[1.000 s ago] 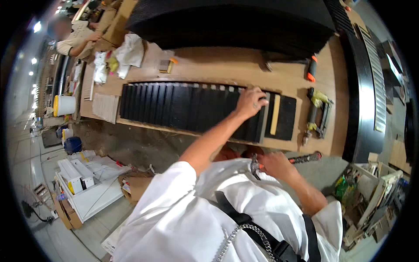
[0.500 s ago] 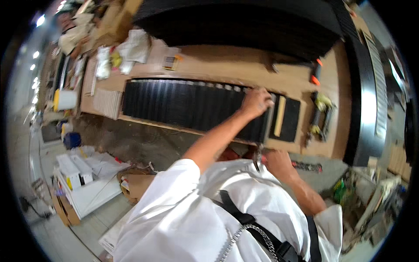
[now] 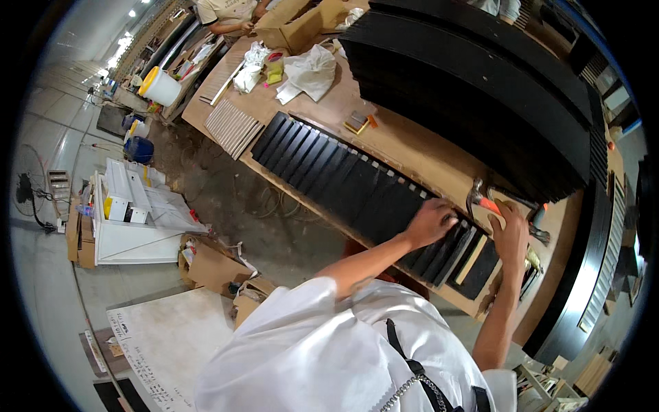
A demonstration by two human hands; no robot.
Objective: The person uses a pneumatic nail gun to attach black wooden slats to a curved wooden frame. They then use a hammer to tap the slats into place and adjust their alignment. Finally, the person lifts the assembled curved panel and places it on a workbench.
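A long row of black slats (image 3: 329, 168) lies side by side on the wooden workbench, light patches along their far ends. My left hand (image 3: 431, 223) rests over the far ends of the slats near the row's right end. Its fingers are curled together, and whatever they may pinch is too small to make out. My right hand (image 3: 510, 230) is closed around the orange and dark handle of a claw hammer (image 3: 489, 204), held above the bench. The hammer's metal head points toward my left hand, apart from it. A pale wood strip (image 3: 471, 259) lies on the black piece right of the slats.
Beyond the row stands a tall stack of black panels (image 3: 467, 82). A small yellow box (image 3: 356, 122), white cloth (image 3: 309, 72) and pale strips (image 3: 233, 128) lie on the bench. A cardboard box (image 3: 298, 27) sits at its far end, near another person (image 3: 230, 15).
My right hand has brought the hammer up from beside my waist to above the bench. My left hand stays at the slats' far ends. The view has turned, showing more floor at left.
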